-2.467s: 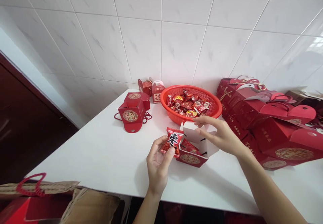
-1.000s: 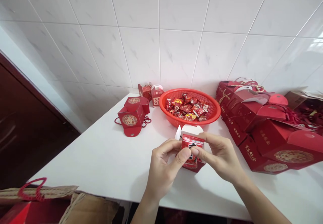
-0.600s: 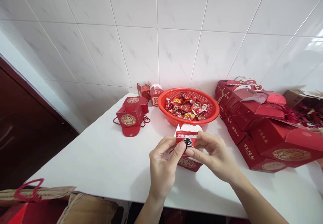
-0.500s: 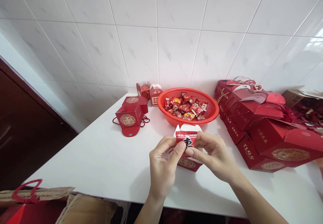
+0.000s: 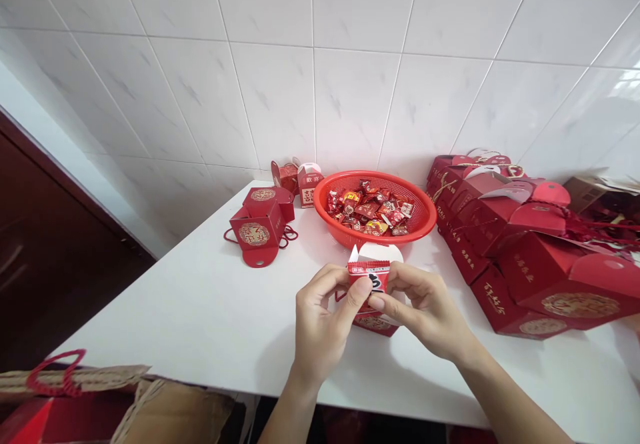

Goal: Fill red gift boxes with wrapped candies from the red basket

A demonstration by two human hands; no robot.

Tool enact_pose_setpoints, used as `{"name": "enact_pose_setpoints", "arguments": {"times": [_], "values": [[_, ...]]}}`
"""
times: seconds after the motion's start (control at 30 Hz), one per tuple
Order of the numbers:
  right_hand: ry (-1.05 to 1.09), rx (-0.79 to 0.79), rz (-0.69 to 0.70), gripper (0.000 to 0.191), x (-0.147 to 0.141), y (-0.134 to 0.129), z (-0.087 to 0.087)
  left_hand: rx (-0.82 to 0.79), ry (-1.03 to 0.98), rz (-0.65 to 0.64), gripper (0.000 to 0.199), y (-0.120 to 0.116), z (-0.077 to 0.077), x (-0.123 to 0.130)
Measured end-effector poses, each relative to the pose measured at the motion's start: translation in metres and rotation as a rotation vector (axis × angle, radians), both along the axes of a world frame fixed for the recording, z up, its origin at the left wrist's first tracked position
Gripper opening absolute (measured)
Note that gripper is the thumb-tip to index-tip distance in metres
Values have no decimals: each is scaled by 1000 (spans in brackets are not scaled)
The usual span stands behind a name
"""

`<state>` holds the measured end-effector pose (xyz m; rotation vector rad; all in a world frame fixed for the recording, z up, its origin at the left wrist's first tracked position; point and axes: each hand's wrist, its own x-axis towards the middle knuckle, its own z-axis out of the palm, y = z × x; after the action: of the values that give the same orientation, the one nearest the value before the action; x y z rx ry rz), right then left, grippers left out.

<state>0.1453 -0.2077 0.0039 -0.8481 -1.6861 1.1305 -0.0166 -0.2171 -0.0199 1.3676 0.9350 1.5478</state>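
A red wrapped candy [image 5: 369, 269] with a black character on it is pinched between my two hands, in the middle foreground. My left hand [image 5: 327, 317] grips its left side, thumb across the front. On the other side my right hand [image 5: 423, 307] holds it between thumb and fingers. Just behind and below the candy stands a small red gift box [image 5: 375, 325] with its white-lined flaps up; the hands and candy hide much of it. Beyond the box, a red plastic basket [image 5: 430, 221] contains several wrapped candies [image 5: 369, 211].
An open red box [image 5: 257, 234] with a cord is on the white table [image 5: 215, 324] to the left. Two smaller boxes [image 5: 309, 187] stand behind it. Many red boxes [image 5: 525, 271] are stacked on the right. A cardboard carton [image 5: 175, 414] is at lower left.
My left thumb has shifted slightly over the candy's front, covering more of the black character. Both hands keep hold of it in nearly the same place; the view has tilted a little.
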Motion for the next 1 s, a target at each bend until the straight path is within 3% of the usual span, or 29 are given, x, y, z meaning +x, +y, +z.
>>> {"name": "enact_pose_setpoints", "arguments": {"times": [0.33, 0.57, 0.73, 1.0], "values": [[44, -68, -14, 37, 1, 6, -11, -22, -21, 105, 26, 8, 4, 5], [85, -147, -56, 32, -1, 12, -15, 0, 36, 170, 36, 16, 2, 5], [69, -138, -33, 34, -3, 16, -15, 10, 56, 205, 36, 22, 0, 4], [38, -113, -121, 39, -6, 15, -16, 45, 110, 228, 41, 26, -7, 7]]}}
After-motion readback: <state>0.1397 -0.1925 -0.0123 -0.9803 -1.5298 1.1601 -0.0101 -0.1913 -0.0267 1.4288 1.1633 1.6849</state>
